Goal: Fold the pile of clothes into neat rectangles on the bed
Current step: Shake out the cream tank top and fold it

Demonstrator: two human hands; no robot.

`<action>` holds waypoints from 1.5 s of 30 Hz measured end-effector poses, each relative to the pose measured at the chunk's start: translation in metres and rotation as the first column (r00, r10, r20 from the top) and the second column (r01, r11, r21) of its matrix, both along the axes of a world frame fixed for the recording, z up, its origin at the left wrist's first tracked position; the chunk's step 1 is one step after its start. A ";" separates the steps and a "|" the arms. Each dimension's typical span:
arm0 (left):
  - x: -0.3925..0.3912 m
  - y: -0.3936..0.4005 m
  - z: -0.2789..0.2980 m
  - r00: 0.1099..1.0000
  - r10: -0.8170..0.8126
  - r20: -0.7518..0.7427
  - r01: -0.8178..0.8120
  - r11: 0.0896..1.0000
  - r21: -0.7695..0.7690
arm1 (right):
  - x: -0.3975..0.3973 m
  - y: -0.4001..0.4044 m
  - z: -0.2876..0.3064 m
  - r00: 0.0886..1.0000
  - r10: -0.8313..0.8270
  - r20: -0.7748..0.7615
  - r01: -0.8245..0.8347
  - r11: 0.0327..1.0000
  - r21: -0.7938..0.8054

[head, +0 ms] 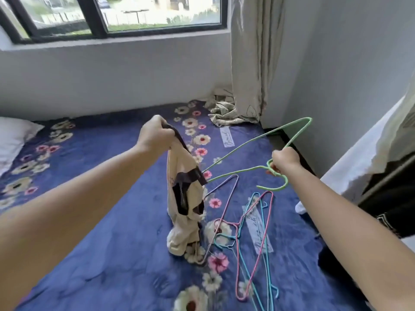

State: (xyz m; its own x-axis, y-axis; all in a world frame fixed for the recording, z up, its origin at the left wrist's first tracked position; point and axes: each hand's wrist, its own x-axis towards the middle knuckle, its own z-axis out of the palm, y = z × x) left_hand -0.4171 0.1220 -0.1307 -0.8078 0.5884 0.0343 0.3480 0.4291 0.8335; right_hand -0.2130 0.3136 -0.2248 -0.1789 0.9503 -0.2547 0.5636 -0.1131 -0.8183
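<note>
Blue floral bedspread (107, 221) covers a bed beneath a dark-framed window (112, 16). Above it, the left hand (155, 135) grips a cream garment with black trim (184, 198), its hem touching the bedspread, while the right hand (284, 160) clasps a green wire hanger (258, 140). Pink, blue and lilac wire hangers (251, 232) lie just beside the garment.

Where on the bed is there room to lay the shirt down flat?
The bare stretch of blue blanket left of the cream garment, between it and the white pillow, looks roomiest. To the garment's right is crowded: loose hangers lie there, and the right hand holds the green hanger.
</note>
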 end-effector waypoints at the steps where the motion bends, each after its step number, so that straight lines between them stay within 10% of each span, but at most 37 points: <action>1: -0.006 -0.002 -0.012 1.000 0.020 0.003 -0.020 1.000 -0.020 | 0.002 0.004 -0.016 0.999 -0.019 0.036 0.018 1.000 0.009; 13: -0.026 0.009 -0.104 0.994 -0.107 0.019 0.105 0.902 -0.420 | 0.002 0.032 -0.028 0.957 -0.178 -0.229 0.167 0.984 -0.067; 19: -0.024 0.016 -0.115 0.987 -0.150 -0.065 0.099 0.864 -0.493 | 0.007 0.045 -0.022 0.989 0.022 0.143 -0.064 0.954 0.293; 24: -0.029 0.010 -0.113 0.987 -0.156 -0.041 0.120 0.880 -0.459 | -0.009 0.032 -0.043 0.893 0.227 0.390 -0.292 0.949 0.117; 27: -0.031 0.000 -0.111 0.977 -0.206 -0.063 0.157 0.880 -0.448 | -0.018 0.007 -0.076 0.688 0.396 0.608 -0.479 0.877 -0.029; 31: -0.033 -0.015 -0.096 0.979 -0.193 -0.065 0.155 0.915 -0.373 | -0.036 -0.037 -0.111 0.552 0.721 0.419 -0.671 0.683 -0.290; 37: -0.036 -0.033 -0.041 0.940 -0.342 -0.002 0.340 0.934 -0.114 | -0.092 -0.076 -0.064 0.433 0.888 0.154 -0.880 0.454 -0.141; 42: -0.036 -0.054 0.031 0.880 -0.474 0.031 0.464 0.872 0.154 | -0.125 -0.094 -0.003 0.429 0.883 0.191 -0.895 0.444 -0.038; 45: -0.033 -0.076 0.076 0.824 -0.564 0.043 0.557 0.822 0.115 | -0.143 -0.093 0.042 0.640 0.766 0.062 -0.754 0.610 0.242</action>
